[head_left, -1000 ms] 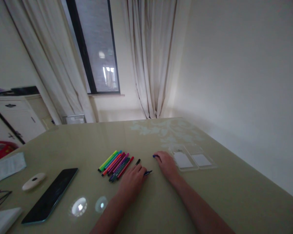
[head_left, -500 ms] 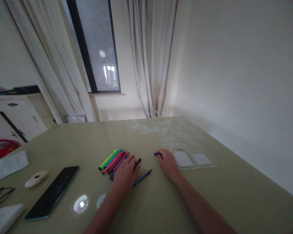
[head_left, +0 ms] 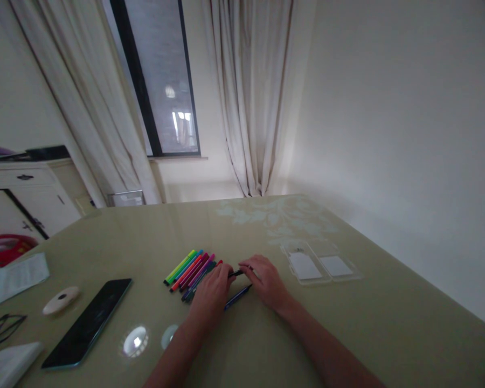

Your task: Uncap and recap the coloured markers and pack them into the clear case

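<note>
My left hand (head_left: 211,293) is closed round a black marker (head_left: 236,274) that sticks out to the right from its fingers. At the marker's other end, the fingertips of my right hand (head_left: 269,280) are pinched on it; whether they also hold a small blue cap cannot be seen. Just below the hands lies a dark blue marker (head_left: 237,297), its tip close to my right hand. Against the left side of my left hand, a row of coloured markers (head_left: 186,272) lies slanted on the table, partly covered by that hand.
Right of my hands lies an open clear plastic case (head_left: 327,277) with white inserts. To the left are a phone (head_left: 87,323), a pale oval object (head_left: 61,300), a face mask (head_left: 19,277), a dark cord (head_left: 2,330) and a white object (head_left: 10,364). The table (head_left: 178,226) meets the wall side at right.
My right hand has moved left from beside the clear case, where it pinched a small blue cap, to the black marker in my left hand. The loose blue marker stays put.
</note>
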Demonstrator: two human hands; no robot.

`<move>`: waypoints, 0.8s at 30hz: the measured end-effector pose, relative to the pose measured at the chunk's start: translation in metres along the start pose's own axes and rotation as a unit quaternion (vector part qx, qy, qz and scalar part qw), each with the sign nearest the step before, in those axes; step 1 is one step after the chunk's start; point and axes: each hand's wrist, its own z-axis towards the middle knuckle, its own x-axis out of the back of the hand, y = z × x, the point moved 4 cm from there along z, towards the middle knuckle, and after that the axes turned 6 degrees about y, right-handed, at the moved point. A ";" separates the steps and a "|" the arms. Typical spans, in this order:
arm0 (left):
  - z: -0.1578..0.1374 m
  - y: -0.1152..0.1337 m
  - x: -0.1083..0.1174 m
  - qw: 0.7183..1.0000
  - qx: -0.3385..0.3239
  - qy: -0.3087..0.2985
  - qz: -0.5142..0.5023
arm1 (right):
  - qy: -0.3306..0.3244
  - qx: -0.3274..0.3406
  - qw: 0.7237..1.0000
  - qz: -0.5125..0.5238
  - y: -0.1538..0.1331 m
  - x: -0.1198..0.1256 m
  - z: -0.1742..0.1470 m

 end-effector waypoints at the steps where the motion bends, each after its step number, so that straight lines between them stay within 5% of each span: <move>1: -0.001 0.002 0.000 1.000 -0.018 0.007 -0.005 | -0.016 0.006 1.000 0.023 -0.003 -0.002 -0.001; 7: -0.007 0.013 0.010 0.993 -0.087 0.071 -0.023 | -0.025 -0.032 0.991 0.125 -0.004 0.000 -0.001; 16: -0.001 0.017 0.019 0.994 0.005 -0.063 0.087 | -0.027 -0.073 0.984 0.163 -0.006 -0.001 0.001; 21: 0.002 -0.007 0.038 0.990 0.114 -0.028 0.077 | 0.070 -0.103 0.981 0.151 0.009 0.027 0.008; 24: 0.002 -0.027 0.037 0.992 0.120 0.027 0.024 | 0.148 -0.143 0.968 0.145 0.027 0.044 0.011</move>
